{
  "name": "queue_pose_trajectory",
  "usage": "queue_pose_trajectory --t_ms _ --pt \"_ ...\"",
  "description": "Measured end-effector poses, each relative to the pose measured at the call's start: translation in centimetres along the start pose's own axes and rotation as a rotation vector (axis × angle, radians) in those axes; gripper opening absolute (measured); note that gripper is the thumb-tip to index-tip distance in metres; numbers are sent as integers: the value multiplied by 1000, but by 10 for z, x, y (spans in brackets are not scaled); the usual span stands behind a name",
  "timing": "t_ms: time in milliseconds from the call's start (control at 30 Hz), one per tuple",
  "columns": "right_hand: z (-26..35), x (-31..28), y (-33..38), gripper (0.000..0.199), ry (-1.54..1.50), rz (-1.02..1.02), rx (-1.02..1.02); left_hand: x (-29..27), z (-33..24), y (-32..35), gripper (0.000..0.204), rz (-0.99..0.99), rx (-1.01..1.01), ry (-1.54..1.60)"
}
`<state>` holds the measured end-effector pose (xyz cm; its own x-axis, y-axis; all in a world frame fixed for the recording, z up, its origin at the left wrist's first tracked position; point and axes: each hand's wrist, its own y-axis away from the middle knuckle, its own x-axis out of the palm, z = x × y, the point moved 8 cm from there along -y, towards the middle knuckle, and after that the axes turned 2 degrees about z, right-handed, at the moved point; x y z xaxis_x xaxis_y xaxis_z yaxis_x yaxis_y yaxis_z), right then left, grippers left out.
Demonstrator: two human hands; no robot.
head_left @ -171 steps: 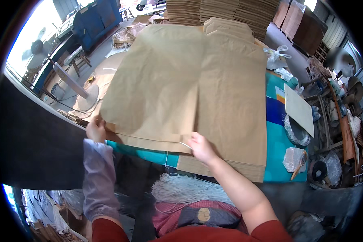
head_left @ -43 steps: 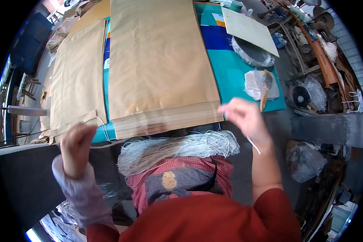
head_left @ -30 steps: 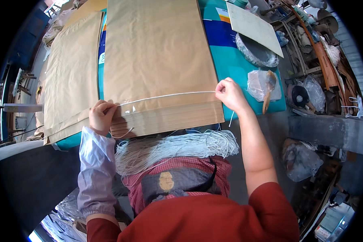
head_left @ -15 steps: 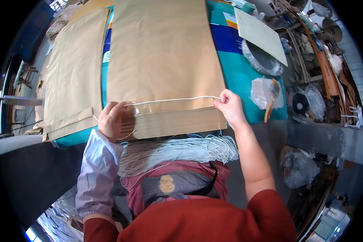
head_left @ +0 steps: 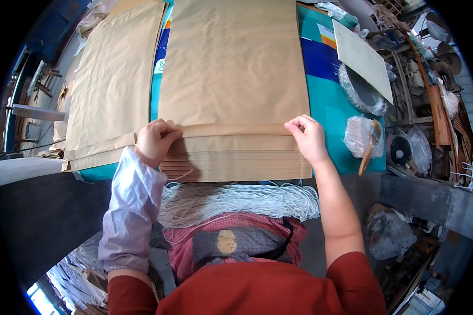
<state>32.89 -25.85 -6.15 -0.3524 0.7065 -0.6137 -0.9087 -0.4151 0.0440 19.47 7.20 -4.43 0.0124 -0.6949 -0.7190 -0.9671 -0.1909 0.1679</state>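
Note:
A stack of brown paper bags [head_left: 236,68] lies in front of me, its near edges stepped one behind another. Across the top bag, a narrow strip is folded over. At the left end of this fold, my left hand [head_left: 157,140] has its fingers pinched on the paper. My right hand [head_left: 309,137] pinches the right end between thumb and fingertips. No white string shows between my hands; whether it lies inside the fold is hidden. On my lap, below the stack, rests a thick bundle of white string [head_left: 236,202]. One loose string end sticks out near my left wrist.
Another pile of brown paper bags [head_left: 110,84] lies on the left. A teal and blue sheet [head_left: 326,97] covers the table. To the right are a brush [head_left: 371,149] on a plastic-wrapped block [head_left: 356,137], a plastic-wrapped ring [head_left: 355,94] and a pale board [head_left: 362,60].
The white string stretched between my hands has gone from sight. The bag's near edge is now folded over, with both hands pinching it. The whole view has shifted slightly.

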Motion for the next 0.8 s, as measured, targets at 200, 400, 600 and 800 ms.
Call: queue_pose_trajectory --t_ms 200,400,600,800 --pt "24 12 12 24 637 -236 -164 7 -12 8 14 -289 98 -391" --pt "110 105 48 64 520 143 -553 79 -102 33 69 -8 446 -678" --pt "15 17 43 76 703 -216 -67 33 -13 31 79 -94 -19 -585" --pt "-8 -10 40 52 573 -300 104 18 16 32 43 -420 96 -156"
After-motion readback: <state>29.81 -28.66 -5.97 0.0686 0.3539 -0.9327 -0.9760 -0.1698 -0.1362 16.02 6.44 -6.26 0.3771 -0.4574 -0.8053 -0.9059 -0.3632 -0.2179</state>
